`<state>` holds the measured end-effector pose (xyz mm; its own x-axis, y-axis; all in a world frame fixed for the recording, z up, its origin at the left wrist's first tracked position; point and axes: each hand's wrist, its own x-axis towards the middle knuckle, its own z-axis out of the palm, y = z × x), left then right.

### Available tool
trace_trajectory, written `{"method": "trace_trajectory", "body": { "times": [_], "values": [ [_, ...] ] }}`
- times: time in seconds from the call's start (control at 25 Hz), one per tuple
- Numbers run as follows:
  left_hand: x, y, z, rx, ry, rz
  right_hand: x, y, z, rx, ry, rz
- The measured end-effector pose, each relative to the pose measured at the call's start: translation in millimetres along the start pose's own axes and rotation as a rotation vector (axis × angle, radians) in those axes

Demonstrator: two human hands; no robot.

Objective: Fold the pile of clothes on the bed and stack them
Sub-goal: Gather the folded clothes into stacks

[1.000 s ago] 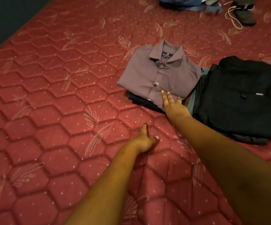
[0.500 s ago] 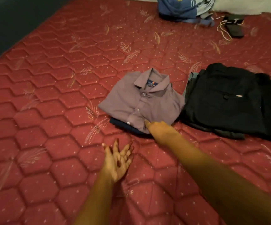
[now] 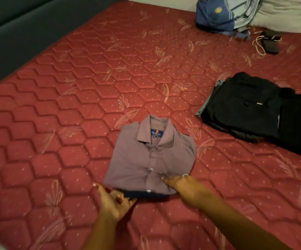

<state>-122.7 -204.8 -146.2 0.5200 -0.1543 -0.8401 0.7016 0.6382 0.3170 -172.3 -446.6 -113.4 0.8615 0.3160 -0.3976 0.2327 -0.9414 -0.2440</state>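
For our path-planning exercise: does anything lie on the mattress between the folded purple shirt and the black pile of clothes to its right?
Nothing visible does. Only bare mattress separates the purple shirt from the black pile. The right hand rests on the shirt's near edge, the left hand beside it.

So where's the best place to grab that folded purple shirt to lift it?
Probably under its near edge, coming from the person's side: the folded purple shirt lies flat, collar pointing away, atop a dark garment. The left hand and right hand are at that edge.
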Motion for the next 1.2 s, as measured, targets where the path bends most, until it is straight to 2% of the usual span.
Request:
{"method": "trace_trajectory", "body": {
  "times": [0.12, 0.2, 0.24, 0.28, 0.36, 0.4, 0.44, 0.48, 0.68, 0.88, 1.2],
  "values": [
    [-27.9, 12.4, -17.2, 0.243, -0.014, -0.072, -44.8, -5.9, 26.5, 0.142, -0.070, -0.091],
    [-35.0, 18.8, -8.4, 0.510, -0.050, -0.082, -53.2, 4.4, 35.7, 0.331, -0.115, -0.051],
    [-35.6, 19.2, -0.5, 0.637, -0.060, -0.062, -53.0, 9.6, 38.6, 0.454, -0.059, 0.014],
    [-35.8, 17.4, 7.1, 0.742, -0.072, -0.026, -50.3, 13.7, 40.8, 0.633, 0.068, 0.139],
    [-30.4, 7.6, 17.3, 0.870, -0.067, 0.078, -41.5, 16.4, 39.3, 1.125, 0.342, 0.462],
    [-27.6, 0.8, 19.1, 0.873, -0.045, 0.125, -35.4, 15.4, 39.5, 1.361, 0.409, 0.579],
    [-24.4, -5.9, 17.5, 0.868, -0.012, 0.179, -30.0, 11.4, 35.1, 1.524, 0.406, 0.633],
    [-22.3, -11.7, 15.7, 0.859, 0.022, 0.224, -24.9, 7.5, 31.2, 1.589, 0.358, 0.652],
    [-18.0, -20.5, 9.2, 0.813, 0.079, 0.311, -8.6, 10.4, 30.1, 1.752, 0.336, 0.713],
    [-50.0, -14.5, -10.5, 0.750, 0.121, 0.319, -10.6, -13.8, 32.3, 1.748, 0.305, 0.675],
    [-128.8, 5.9, -113.3, 0.439, 0.236, 0.465, 17.3, -119.5, 9.9, 1.623, 0.120, 0.426]
  ]
}}
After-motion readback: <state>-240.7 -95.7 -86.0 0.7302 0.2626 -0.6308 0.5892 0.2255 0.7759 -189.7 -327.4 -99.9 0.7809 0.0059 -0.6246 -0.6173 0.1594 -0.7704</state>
